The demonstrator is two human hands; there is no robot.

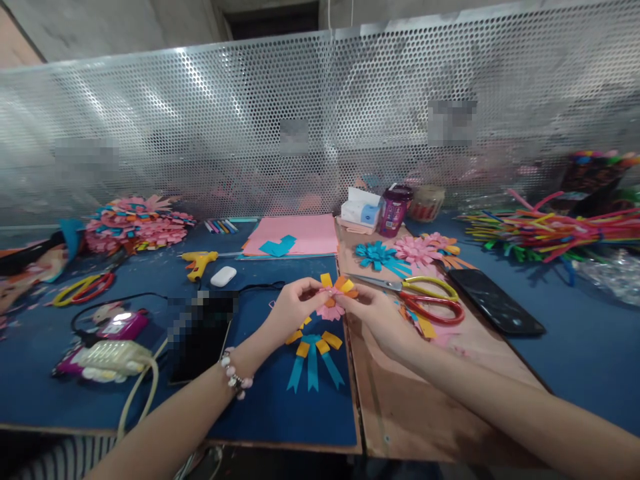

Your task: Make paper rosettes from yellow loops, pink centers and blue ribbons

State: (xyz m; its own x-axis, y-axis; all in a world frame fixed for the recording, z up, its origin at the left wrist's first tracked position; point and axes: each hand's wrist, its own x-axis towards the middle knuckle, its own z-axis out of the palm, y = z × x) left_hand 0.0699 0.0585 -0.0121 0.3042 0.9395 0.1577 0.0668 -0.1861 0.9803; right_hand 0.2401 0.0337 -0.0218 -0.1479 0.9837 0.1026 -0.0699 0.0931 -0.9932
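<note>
Between my two hands is a paper flower (330, 308) with pink petals and yellow and orange loops. My left hand (295, 307) pinches its left side, thumb on the front. From the right, my right hand (376, 313) grips the other edge with thumb and fingers. Just below, on the blue table, lies a blue paper piece (313, 345) with yellow loops and three ribbon tails. Red-and-yellow scissors (431, 299) rest to the right of my right hand. A blue paper flower (377, 257) and a pink paper flower (419, 250) lie behind them.
A yellow glue gun (199, 263), a white earbud case (223, 276) and a phone (203, 340) lie left. Pink paper sheets (305, 230) are behind. Another phone (495, 301) and pipe cleaners (540, 227) are right. A perforated metal panel (250, 133) closes the back.
</note>
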